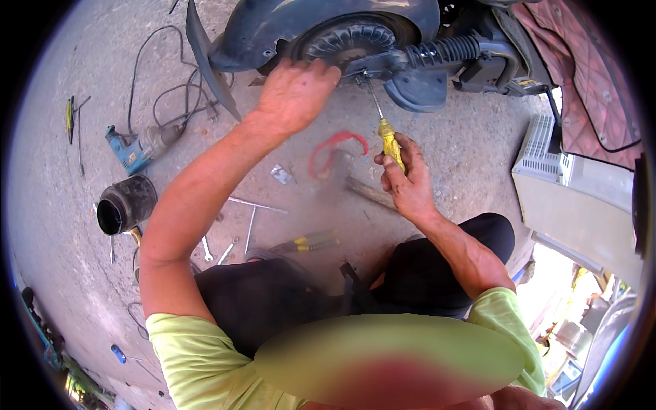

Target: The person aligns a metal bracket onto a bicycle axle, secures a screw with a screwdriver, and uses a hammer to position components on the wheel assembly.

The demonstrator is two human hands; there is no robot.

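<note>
In the upper centre of the frame, the right hand (408,183) is gripping a yellow-handled screwdriver (390,141), its tip reaching the metal arm (384,63) beside the wheel (355,41). Apart from it, the left hand (298,93) is lying against the wheel's lower edge. The person appears to be working a fastening; the next move seems to be calling for a steady, aligned shaft. The left fingertips are disappearing from view, leaving their grip impossible to tell; the top border is cutting off the dark fender (258,34).
</note>
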